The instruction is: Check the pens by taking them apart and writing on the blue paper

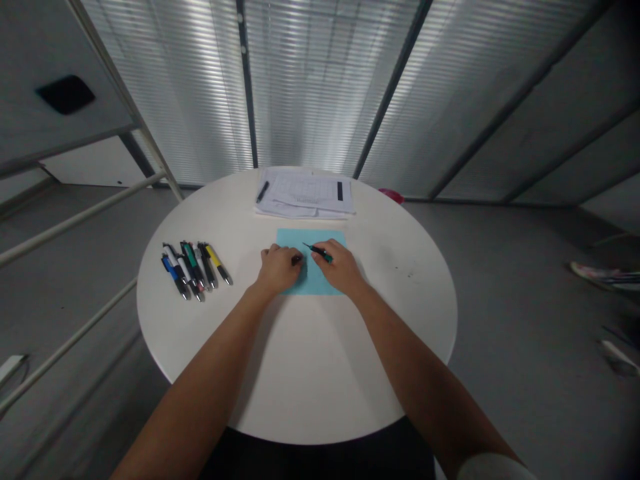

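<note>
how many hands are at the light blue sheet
2: the left hand over the left part of the light blue sheet, holding a dark piece, and the right hand over its right part, holding a black-and-green pen part. No others show.

Two hands [278,268] [341,264], one blue mat [320,283], one pile of pens [195,270]

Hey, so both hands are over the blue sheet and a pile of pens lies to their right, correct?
Not quite: the left hand and right hand are over the blue sheet, but the head view shows the pile of pens to their left, not right.
</note>
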A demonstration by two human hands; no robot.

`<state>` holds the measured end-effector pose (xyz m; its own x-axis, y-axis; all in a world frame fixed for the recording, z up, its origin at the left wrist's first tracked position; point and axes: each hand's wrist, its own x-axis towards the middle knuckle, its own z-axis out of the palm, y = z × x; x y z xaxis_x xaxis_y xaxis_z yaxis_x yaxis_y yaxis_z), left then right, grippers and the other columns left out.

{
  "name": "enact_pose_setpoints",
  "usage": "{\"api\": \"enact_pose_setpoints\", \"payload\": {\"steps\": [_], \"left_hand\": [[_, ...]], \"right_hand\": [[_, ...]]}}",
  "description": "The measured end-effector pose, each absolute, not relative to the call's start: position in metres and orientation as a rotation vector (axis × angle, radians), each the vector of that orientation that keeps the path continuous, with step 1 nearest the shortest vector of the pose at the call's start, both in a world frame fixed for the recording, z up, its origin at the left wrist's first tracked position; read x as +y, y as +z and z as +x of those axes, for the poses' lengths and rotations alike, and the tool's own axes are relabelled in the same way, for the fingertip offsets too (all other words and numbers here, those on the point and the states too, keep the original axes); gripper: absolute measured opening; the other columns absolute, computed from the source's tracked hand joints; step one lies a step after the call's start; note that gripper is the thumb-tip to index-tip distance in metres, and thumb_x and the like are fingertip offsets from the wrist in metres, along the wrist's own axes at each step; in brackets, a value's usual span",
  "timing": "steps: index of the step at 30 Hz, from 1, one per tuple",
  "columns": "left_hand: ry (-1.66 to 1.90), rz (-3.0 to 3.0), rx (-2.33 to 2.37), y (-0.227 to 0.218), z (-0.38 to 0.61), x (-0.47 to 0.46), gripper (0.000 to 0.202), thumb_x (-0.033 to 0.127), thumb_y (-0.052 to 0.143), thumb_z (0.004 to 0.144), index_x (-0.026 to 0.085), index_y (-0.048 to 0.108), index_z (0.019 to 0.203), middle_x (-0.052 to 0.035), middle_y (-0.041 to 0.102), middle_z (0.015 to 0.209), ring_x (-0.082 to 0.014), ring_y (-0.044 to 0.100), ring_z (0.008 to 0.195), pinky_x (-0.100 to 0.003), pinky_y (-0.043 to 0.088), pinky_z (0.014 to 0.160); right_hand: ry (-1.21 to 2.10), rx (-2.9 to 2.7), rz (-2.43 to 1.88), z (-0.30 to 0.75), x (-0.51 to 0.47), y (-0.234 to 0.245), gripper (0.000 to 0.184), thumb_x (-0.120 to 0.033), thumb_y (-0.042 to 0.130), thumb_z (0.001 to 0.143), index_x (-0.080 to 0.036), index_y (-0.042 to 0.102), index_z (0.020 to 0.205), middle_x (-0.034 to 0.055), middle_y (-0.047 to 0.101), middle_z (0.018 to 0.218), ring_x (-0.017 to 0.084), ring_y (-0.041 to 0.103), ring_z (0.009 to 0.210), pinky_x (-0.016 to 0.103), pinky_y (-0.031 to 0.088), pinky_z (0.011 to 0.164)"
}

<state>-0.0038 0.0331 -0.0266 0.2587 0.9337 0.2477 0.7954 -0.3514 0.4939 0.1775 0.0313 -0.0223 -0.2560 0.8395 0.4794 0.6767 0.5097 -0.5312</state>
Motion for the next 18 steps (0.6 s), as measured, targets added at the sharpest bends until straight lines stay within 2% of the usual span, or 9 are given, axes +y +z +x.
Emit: {"api": "enact_pose_setpoints", "payload": {"steps": [4,9,11,14,18], "left_hand": [[0.968,2.062,1.525,-0.027,-0.003,0.036,0.021,0.03,0.055,0.083,0.02,0.071,0.092,-0.0101,0.07,0.094,-0.026,0.058,0.089,-0.041,0.038,0.084],[1.257,1.545,1.289,-0.023,0.001,0.04,0.019,0.031,0.062,0.079,0.016,0.07,0.087,-0.0056,0.068,0.079,-0.0153,0.057,0.069,-0.03,0.044,0.071],[1.284,1.286,1.158,-0.021,0.003,0.041,0.019,0.031,0.067,0.075,0.015,0.07,0.085,-0.0036,0.066,0.074,-0.0132,0.057,0.065,-0.029,0.046,0.07],[1.238,0.911,0.913,-0.019,0.006,0.039,0.022,0.03,0.072,0.071,0.013,0.067,0.084,-0.0034,0.066,0.078,-0.0117,0.061,0.065,-0.03,0.05,0.075],[1.156,0.737,0.799,-0.016,0.009,0.035,0.023,0.025,0.075,0.07,0.011,0.065,0.085,-0.0047,0.067,0.081,-0.0133,0.066,0.067,-0.032,0.052,0.078]], "right_hand": [[0.279,-2.001,-1.231,0.178,0.032,-0.023,0.018,-0.029,0.053,0.09,-0.022,0.064,0.102,0.0058,0.064,0.095,0.019,0.06,0.09,0.033,0.048,0.082],[0.339,-1.965,-1.184,0.179,0.033,-0.026,0.023,-0.03,0.052,0.09,-0.023,0.062,0.109,0.0063,0.066,0.104,0.019,0.061,0.095,0.035,0.049,0.087],[0.369,-1.945,-1.153,0.179,0.032,-0.027,0.026,-0.03,0.051,0.091,-0.024,0.061,0.114,0.0063,0.066,0.11,0.019,0.062,0.099,0.036,0.049,0.089],[0.387,-1.953,-1.116,0.179,0.031,-0.026,0.028,-0.029,0.049,0.092,-0.025,0.06,0.117,0.0068,0.065,0.114,0.02,0.061,0.104,0.037,0.048,0.093],[0.411,-1.956,-1.086,0.179,0.032,-0.026,0.028,-0.028,0.047,0.093,-0.024,0.06,0.117,0.0075,0.066,0.114,0.019,0.061,0.106,0.037,0.048,0.094]]}}
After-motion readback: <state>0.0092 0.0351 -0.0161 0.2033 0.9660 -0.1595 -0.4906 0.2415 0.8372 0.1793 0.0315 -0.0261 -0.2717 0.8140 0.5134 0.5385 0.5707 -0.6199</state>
